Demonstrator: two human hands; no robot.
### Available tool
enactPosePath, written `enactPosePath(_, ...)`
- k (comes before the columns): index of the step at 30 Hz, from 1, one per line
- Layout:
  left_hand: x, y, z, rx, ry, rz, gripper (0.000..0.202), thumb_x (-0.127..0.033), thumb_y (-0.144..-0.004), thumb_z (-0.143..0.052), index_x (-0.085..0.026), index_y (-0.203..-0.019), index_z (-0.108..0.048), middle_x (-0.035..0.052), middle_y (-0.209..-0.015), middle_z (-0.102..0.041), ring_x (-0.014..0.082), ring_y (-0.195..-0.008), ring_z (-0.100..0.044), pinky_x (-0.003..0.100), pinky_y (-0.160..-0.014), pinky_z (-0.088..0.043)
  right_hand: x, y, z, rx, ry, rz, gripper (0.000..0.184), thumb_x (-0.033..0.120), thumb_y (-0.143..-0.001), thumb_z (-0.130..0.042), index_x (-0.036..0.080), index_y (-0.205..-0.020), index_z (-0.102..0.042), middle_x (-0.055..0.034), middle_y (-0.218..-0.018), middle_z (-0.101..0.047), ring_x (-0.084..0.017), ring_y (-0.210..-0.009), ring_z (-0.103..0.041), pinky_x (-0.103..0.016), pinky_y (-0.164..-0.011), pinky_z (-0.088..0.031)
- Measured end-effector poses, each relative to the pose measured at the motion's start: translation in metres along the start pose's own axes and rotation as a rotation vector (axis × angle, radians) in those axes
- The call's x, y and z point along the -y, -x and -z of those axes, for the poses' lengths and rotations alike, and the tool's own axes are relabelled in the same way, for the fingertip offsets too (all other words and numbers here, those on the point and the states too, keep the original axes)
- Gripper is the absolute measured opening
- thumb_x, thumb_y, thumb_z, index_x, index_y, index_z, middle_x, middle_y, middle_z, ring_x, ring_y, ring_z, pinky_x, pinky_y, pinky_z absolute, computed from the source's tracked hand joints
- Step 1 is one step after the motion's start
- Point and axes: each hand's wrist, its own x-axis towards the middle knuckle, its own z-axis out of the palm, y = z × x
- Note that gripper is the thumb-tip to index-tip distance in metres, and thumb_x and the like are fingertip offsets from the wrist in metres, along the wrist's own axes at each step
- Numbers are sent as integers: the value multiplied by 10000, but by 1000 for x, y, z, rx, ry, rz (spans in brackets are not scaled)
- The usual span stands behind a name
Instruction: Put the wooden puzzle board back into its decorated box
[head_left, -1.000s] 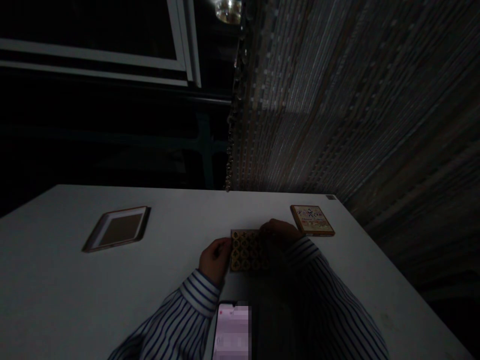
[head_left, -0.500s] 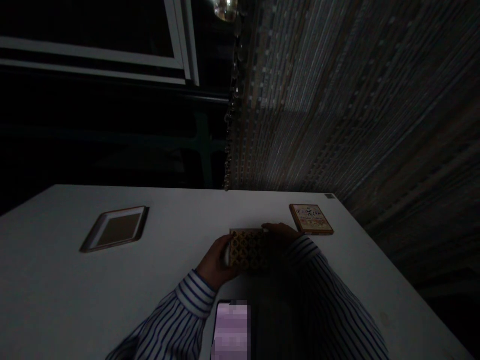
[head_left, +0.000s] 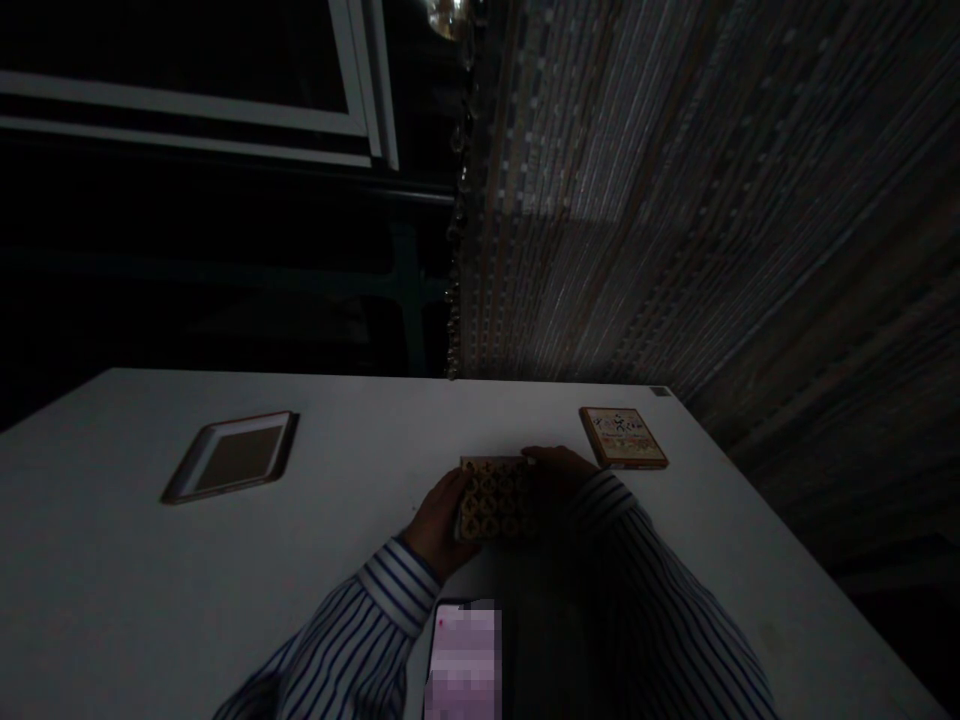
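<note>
A small box of round wooden chess pieces (head_left: 491, 500), with the pieces packed in rows and dark marks on them, sits on the white table. My left hand (head_left: 439, 520) grips its left side, fingers along the upper edge and thumb near the lower corner. On the right side, my right hand (head_left: 559, 470) holds the far edge and corner; deep shadow hides most of its fingers and the box's right end. Just below the hands lies a phone (head_left: 465, 655) with a lit, blurred screen.
An open shallow box part (head_left: 240, 458) lies on the left of the white table (head_left: 352, 440). Towards the back right is a flat printed box or lid (head_left: 622, 438). A bead-string curtain (head_left: 570, 250) hangs behind the table's far edge. The room is dark.
My left hand has shifted slightly, its fingers now farther over the box's left edge. The box and my right hand stay almost where they were. The picture is a little darker.
</note>
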Motion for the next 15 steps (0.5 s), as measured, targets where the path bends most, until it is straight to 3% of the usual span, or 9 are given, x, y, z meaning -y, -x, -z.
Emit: enactPosePath(15,5,1,-1,-48,37,-12,778,-211,-608,-593,-179,-1285,-212,156,-1278,-327,295,-1190,-298,486,-943,-298,4,2,4,-19,-30,10,409,161,-759,-442,105,-1163,-482,-114,-1005,-622,-214,-894,-587,-291,-779,-439)
